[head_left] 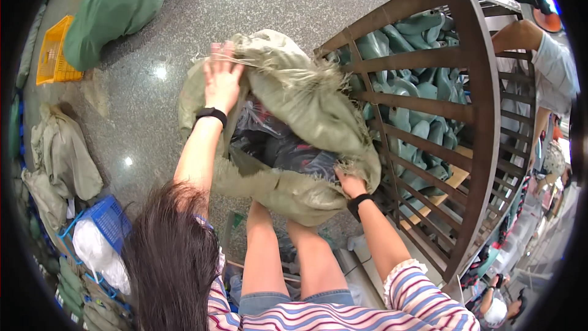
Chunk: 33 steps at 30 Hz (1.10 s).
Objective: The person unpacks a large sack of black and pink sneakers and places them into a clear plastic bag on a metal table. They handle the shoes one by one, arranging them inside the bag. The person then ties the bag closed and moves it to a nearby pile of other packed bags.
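Note:
A large pale green woven sack [306, 98] with frayed edges stands gaping in front of my knees. Inside it lie dark items [300, 154] wrapped in clear plastic; their kind cannot be made out. My left hand [222, 79], with a black band on the wrist, rests on the sack's far left rim, fingers stretched out over the cloth. At the near right rim, my right hand [351, 185] grips the sack's edge, its fingertips partly hidden inside the opening. That wrist also wears a black band.
A brown slatted rack [478, 116] full of grey-green moulded pieces [410, 95] stands close on the right. Yellow crates [55, 55] and a dark green sack [119, 12] lie far left. A blue basket [107, 224] is near left. Other people [554, 73] are beyond the rack.

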Available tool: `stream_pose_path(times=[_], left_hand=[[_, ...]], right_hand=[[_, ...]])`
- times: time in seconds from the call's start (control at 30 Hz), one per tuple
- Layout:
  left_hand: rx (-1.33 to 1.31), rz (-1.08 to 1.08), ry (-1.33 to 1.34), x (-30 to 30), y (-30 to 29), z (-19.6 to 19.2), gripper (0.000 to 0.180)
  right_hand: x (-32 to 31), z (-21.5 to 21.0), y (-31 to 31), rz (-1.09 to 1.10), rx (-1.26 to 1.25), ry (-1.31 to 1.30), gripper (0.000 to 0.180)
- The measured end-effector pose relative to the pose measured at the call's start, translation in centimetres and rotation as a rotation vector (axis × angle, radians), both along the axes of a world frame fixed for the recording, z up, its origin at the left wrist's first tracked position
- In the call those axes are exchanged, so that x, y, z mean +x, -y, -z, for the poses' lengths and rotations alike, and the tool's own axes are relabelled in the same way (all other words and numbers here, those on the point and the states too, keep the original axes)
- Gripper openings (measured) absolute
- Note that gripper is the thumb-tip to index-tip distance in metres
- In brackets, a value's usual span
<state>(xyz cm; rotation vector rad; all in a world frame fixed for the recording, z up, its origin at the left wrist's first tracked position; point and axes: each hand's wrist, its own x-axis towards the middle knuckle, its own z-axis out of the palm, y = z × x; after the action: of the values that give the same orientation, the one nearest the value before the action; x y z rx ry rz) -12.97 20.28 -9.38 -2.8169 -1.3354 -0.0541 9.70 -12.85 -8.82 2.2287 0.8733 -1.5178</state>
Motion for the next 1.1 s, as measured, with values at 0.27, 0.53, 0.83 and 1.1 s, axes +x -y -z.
stream_pose_path(times=[0.27, 0.53, 0.83, 1.1], left_hand=[[-0.352, 0.542, 0.294, 0.2, 12.7, 2.5, 0.010], [-0.492, -0.389, -0.035, -3.0, 11.7, 12.2, 0.053], [-0.357, 0.073, -0.087, 3.1, 6.2, 9.6, 0.019], [-0.302, 0.240, 0.011, -6.8, 10.7, -11.3, 0.017]], right_hand=[[-4.9, 3.4, 3.2, 0.293, 0.032, -0.299, 0.056], [-3.2, 6.1, 3.4, 1.094, -0.084, -0.435, 0.039], [-9.6, -3.0, 5.1, 0.457, 0.134, -0.008, 0.041], [-12.5, -16.7, 8.7, 0.373, 0.691, -0.085, 0.026]])
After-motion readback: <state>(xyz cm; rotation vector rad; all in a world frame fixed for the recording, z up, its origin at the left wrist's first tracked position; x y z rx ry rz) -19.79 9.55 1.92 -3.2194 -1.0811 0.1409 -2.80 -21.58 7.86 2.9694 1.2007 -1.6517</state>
